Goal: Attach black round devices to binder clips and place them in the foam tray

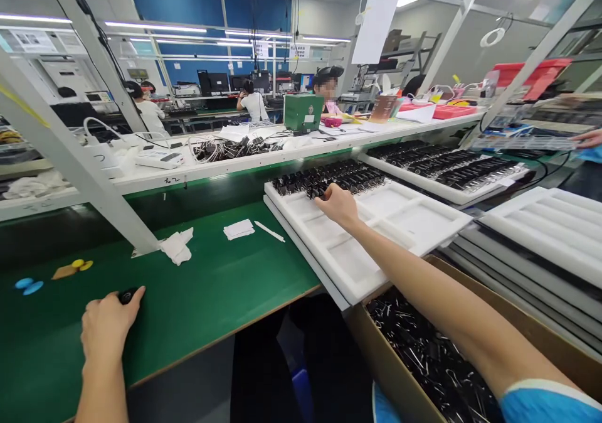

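Note:
My left hand [109,326] rests on the green mat [202,278], its fingers curled round a small black object [128,295] that is mostly hidden. My right hand [337,204] reaches over the white divided tray [338,257], fingers pinched on a black clip [316,191] at the front edge of the clip rows. Rows of black binder clips [362,173] with metal handles fill the tray's far part; its nearer compartments show bare white. Below my right forearm, a cardboard box [399,360] holds many loose black clips [423,348].
A second tray of clips [442,162] lies behind. Foam trays [545,235] are stacked at right. Paper slips [239,229], a white pen [269,231] and a crumpled tissue [177,246] lie on the mat. A slanted white post [94,178] stands left. Other people sit beyond the shelf.

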Demonstrator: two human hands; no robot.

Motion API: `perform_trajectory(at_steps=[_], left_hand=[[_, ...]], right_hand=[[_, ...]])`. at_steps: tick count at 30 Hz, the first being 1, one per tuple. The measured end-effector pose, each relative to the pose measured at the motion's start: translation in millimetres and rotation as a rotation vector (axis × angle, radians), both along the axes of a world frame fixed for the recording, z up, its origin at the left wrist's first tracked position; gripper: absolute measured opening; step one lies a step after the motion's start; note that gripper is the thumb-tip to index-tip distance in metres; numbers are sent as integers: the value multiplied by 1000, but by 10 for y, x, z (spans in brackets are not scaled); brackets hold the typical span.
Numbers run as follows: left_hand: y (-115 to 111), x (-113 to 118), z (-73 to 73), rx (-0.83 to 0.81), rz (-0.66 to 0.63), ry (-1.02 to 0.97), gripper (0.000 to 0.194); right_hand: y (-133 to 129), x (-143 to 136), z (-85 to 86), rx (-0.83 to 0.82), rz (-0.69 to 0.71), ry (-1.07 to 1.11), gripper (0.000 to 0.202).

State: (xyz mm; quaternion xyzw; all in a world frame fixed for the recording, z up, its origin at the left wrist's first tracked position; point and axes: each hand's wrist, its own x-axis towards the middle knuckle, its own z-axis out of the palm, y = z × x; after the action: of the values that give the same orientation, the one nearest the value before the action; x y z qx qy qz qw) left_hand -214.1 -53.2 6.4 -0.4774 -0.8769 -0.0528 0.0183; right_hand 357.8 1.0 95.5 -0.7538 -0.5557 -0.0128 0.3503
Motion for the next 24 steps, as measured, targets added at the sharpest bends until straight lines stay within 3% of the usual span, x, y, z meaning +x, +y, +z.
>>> perform_trajectory(at_steps=[6, 11, 14, 17, 19, 21, 23, 24], left_hand=[[34, -43, -50, 95, -14, -79, 65], [166, 246, 98, 136, -36, -265, 51], [263, 581, 199, 236, -197, -541, 57], [337, 1019, 260, 296, -386, -921, 68], [395, 1350, 296, 275, -506, -1122, 70], [475, 1685, 332, 214, -617, -1319, 68], [568, 1994, 350, 125, -697, -1535, 62], [612, 2129, 346, 86, -716, -1622, 60]], right_hand=[[117, 50, -117, -29, -28, -267, 19], [66, 24, -83, -61, 18, -290, 23], [-228, 123, 39, 138, 72, -137, 29], [-820, 466, 43, 481, -11, 21, 36], [-1326, 799, -142, 646, -282, 92, 39], [-1847, 1130, -518, 669, -612, 127, 45], [-2331, 1375, -1053, 385, -739, 183, 49], [-2544, 1450, -1354, 127, -673, 181, 47]])
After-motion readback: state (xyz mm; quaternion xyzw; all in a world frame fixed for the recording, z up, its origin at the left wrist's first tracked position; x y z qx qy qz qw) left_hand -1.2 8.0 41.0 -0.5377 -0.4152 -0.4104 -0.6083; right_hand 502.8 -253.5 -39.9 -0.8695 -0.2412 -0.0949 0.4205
